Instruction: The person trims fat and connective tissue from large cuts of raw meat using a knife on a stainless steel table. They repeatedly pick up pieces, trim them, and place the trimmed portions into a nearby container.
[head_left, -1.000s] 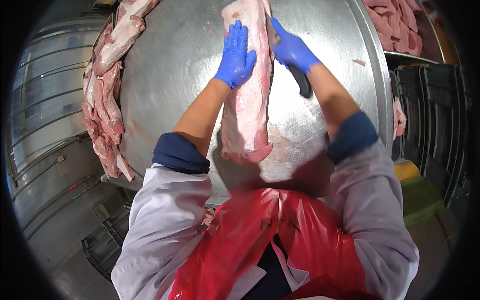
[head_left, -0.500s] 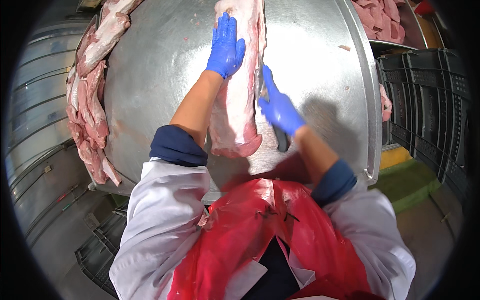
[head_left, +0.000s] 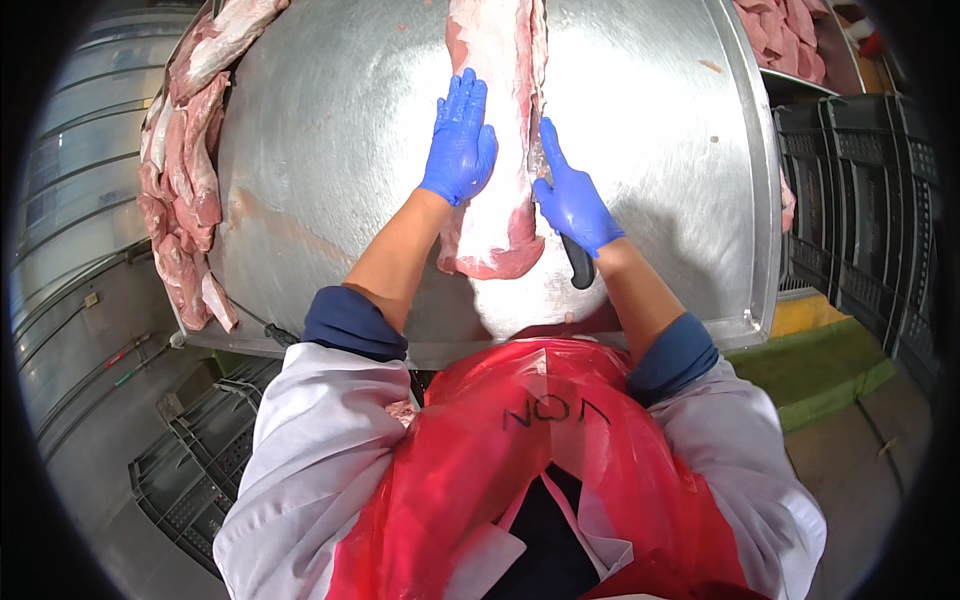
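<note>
A long slab of raw meat (head_left: 493, 215) with a pale fatty face lies lengthwise on the metal table (head_left: 330, 130), its far end beyond the picture's top. My left hand (head_left: 460, 140), in a blue glove, rests flat on its left side with the fingers stretched forward. In my right hand (head_left: 575, 200), also gloved in blue, is a knife with a black handle (head_left: 580, 265). My right index finger points forward along the knife. Its blade runs along the slab's right edge, and much of it is hidden by the hand and the meat.
Several pieces of raw meat (head_left: 185, 190) line the table's left edge. At the far right stands a metal tray (head_left: 850, 70) of sliced meat. Black plastic crates (head_left: 860, 190) are stacked beyond the table's right edge, and another black crate (head_left: 205, 480) is at lower left.
The slab sits slightly farther up and right in the picture. My left hand lies nearer the slab's close end than before. My right hand still holds the knife at the right edge.
</note>
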